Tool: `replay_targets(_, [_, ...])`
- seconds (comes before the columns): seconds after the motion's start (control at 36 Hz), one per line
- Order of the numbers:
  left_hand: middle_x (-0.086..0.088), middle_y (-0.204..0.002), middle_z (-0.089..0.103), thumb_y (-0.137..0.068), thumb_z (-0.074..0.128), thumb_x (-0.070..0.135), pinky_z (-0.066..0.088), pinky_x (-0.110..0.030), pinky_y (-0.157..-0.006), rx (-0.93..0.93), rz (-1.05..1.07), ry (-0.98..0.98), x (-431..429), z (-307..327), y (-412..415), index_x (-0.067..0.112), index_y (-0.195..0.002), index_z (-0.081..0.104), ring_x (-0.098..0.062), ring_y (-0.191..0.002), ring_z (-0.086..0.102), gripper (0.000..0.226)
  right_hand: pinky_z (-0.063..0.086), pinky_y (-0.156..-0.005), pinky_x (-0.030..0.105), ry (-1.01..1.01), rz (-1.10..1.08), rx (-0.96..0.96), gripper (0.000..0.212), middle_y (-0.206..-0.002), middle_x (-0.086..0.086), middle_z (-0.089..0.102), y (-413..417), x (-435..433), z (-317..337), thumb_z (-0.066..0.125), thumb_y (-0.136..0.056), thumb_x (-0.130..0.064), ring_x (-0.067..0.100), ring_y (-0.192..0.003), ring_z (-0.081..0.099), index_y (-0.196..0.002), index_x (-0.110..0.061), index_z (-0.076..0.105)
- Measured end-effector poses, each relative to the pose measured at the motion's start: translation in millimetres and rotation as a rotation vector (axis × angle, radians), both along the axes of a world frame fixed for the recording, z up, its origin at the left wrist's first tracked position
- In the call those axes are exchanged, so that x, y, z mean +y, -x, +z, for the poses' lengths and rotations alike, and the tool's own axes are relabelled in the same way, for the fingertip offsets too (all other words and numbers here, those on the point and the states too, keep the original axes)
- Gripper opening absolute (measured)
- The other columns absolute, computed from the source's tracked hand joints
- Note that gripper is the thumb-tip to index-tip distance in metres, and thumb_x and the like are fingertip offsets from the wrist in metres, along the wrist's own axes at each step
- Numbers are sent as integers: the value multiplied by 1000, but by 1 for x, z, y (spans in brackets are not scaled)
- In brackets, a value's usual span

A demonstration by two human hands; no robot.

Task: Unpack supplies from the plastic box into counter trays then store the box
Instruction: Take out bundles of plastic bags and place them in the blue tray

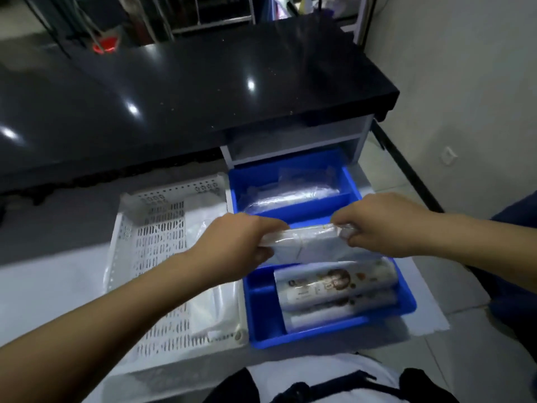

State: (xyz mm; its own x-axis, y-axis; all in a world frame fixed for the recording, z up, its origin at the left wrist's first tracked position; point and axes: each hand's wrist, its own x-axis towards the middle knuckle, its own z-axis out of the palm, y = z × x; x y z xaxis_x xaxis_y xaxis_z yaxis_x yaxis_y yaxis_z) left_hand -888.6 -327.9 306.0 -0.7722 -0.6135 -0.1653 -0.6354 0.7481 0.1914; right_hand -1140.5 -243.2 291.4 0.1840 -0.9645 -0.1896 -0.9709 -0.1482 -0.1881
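Over 2 blue trays [405, 301], L hand [232, 245] & R hand [383, 225] grip 1 pack [313, 242].

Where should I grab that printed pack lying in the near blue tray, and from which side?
Take the printed pack at its left end, from above. It lies flat and long across the near blue tray, with bare floor there; the right end crowds the wall.

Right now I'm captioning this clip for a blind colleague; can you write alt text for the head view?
Both hands, left hand and right hand, grip the ends of a clear-wrapped packet over a blue tray holding printed packs. A white perforated tray sits to its left, below a black counter.
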Motion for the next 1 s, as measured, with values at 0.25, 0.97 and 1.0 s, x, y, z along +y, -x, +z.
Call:
replay_targets(0.25, [2, -121, 70, -84, 74, 21, 52, -32, -83, 35, 207, -97, -40, -20, 35, 31, -132, 61, -18, -103, 66, 50, 41, -68, 33, 163, 77, 77, 32, -112, 2, 72, 36, -54, -20, 55, -92, -32, 29, -96, 66, -123, -35, 59])
replay_targets(0.97, [-6, -136, 60, -92, 58, 12, 47, -36, -96, 58, 369, -117, -46, -74, 39, 22, -137, 55, -27, -121, 57, 46, 43, -94, 41, 142, 16, 97, 57, -133, 5, 57, 31, -61, -79, 53, -85, -1, 28, -118, 53, -136, -25, 50])
replay_targets(1.0, [-6, -139, 58, -93, 58, 13, 47, -38, -98, 104, 386, -51, -42, -78, 40, 22, -139, 53, -27, -123, 55, 47, 40, -99, 43, 191, 8, 107, 56, -136, 6, 55, 27, -57, -82, 56, -85, -3, 28, -122, 49, -137, -22, 49])
